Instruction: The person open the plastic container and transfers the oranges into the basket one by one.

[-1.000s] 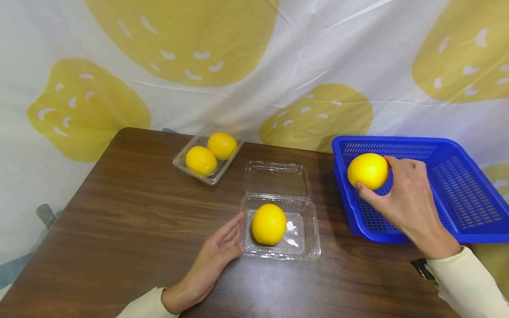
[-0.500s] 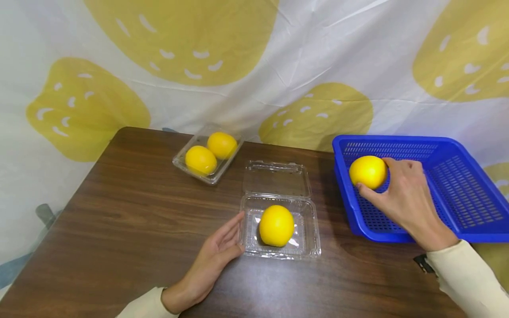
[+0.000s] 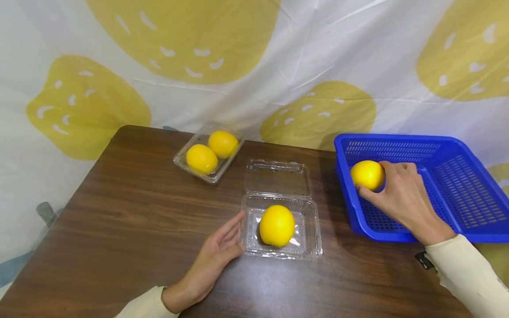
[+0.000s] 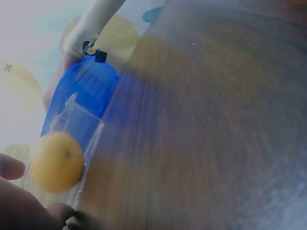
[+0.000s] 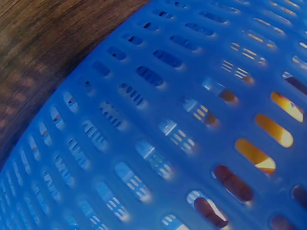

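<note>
In the head view, my right hand grips an orange inside the blue plastic basket, thumb in front and fingers behind. Through the basket's slots, the right wrist view gives glimpses of the orange. My left hand rests against the left side of an open clear plastic clamshell box, thumb near its front corner, fingers fairly straight. A second orange lies alone in that box's base, its lid folded back on the table. The left wrist view has this orange beside my fingers.
A closed clear clamshell box containing two oranges sits at the table's back edge, left of the open one. Behind the brown wooden table hangs a white curtain with yellow fruit prints.
My right hand has lowered its orange toward the basket's bottom. The orange in the open box has rolled a little to the right. My left hand has stayed in place.
</note>
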Demonstrator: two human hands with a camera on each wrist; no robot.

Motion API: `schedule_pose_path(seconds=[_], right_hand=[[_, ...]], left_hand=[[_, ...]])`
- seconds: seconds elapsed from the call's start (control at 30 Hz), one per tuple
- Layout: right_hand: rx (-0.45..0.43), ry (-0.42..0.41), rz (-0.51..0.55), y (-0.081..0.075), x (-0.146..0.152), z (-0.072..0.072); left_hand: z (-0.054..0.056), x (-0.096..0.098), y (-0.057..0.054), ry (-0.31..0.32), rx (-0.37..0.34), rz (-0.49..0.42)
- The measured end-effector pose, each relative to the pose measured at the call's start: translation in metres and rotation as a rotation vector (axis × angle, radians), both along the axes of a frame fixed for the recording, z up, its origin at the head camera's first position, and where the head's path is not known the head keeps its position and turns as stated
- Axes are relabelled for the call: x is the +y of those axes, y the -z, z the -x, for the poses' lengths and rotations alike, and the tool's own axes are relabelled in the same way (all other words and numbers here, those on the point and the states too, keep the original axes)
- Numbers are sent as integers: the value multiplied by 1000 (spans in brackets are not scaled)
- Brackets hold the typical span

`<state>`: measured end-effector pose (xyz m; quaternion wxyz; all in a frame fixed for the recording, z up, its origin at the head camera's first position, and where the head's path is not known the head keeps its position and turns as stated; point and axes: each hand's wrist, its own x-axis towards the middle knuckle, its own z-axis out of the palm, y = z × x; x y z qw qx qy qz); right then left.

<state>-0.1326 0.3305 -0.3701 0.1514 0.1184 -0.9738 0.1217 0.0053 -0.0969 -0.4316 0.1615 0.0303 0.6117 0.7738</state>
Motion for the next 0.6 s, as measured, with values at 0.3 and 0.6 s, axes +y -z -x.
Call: schedule_pose_path(seconds=[0.3, 0.6], right_hand=[[-47, -22, -39, 3, 1, 1], [-91, -43, -61, 5, 2, -1]], left_hand=[[1, 0, -2, 7, -21, 12], [0, 1, -2, 1, -18, 15]])
